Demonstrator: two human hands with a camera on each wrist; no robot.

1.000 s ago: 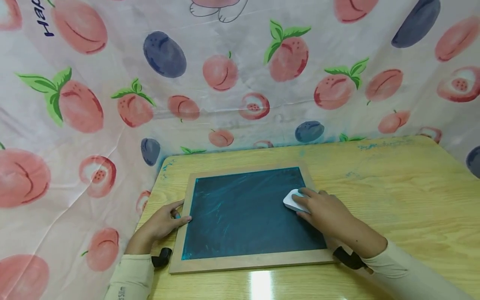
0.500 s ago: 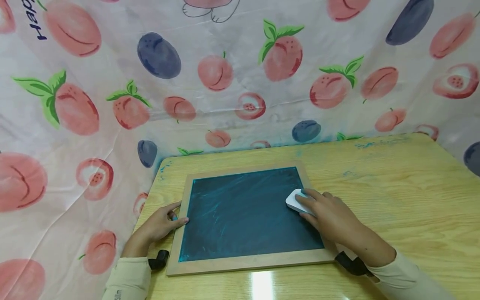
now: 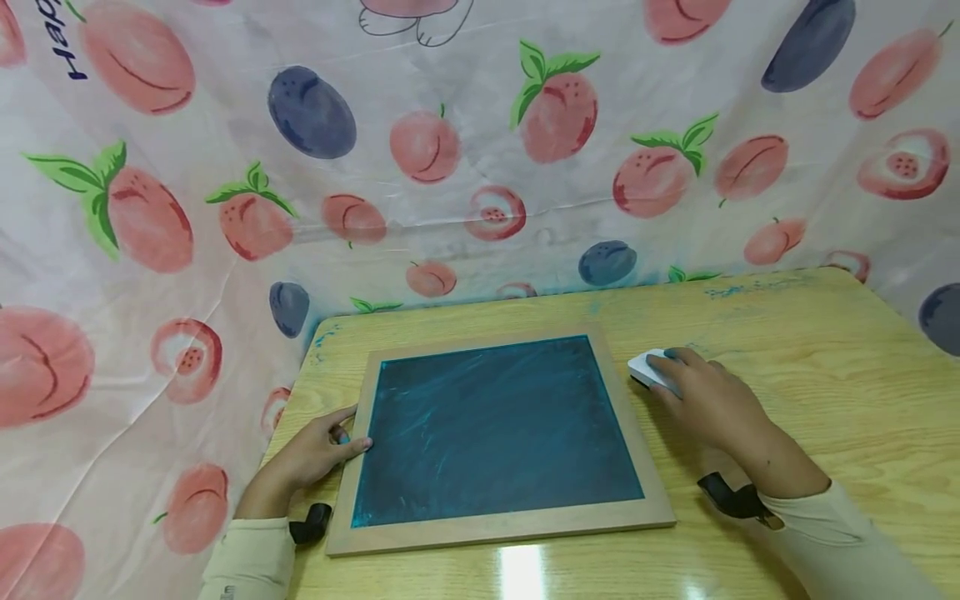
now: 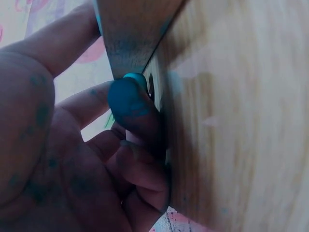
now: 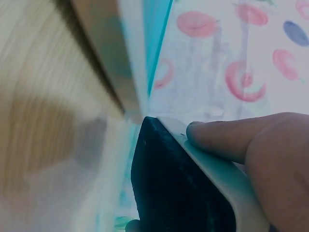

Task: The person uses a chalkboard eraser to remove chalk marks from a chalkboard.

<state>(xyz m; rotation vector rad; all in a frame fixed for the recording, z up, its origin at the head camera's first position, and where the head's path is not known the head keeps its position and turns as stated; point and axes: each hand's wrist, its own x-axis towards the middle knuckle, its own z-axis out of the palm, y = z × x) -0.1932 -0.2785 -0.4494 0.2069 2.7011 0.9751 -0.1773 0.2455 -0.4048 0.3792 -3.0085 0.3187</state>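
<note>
A framed chalkboard (image 3: 491, 433) lies on the table, its dark surface faintly streaked with blue chalk. My left hand (image 3: 315, 450) grips its left wooden frame, the thumb over the top. Up close in the left wrist view, fingers of the left hand (image 4: 72, 145) curl by the frame's edge (image 4: 135, 38), stained blue. A small bright teal bit (image 4: 136, 77), perhaps chalk, shows behind one fingertip. To the right of the board, my right hand (image 3: 712, 400) holds a white chalkboard eraser (image 3: 649, 367). Its dark felt side (image 5: 174, 183) is tilted off the table in the right wrist view.
Blue chalk dust marks the wooden table (image 3: 810, 358) near its back edge. A fruit-patterned cloth (image 3: 450, 75) hangs behind and along the left side. Black wrist straps (image 3: 738, 498) sit by both sleeves.
My right hand has lifted the eraser off the board's right part and carried it right, past the frame. The left hand keeps its grip. The whole head view shifts slightly.
</note>
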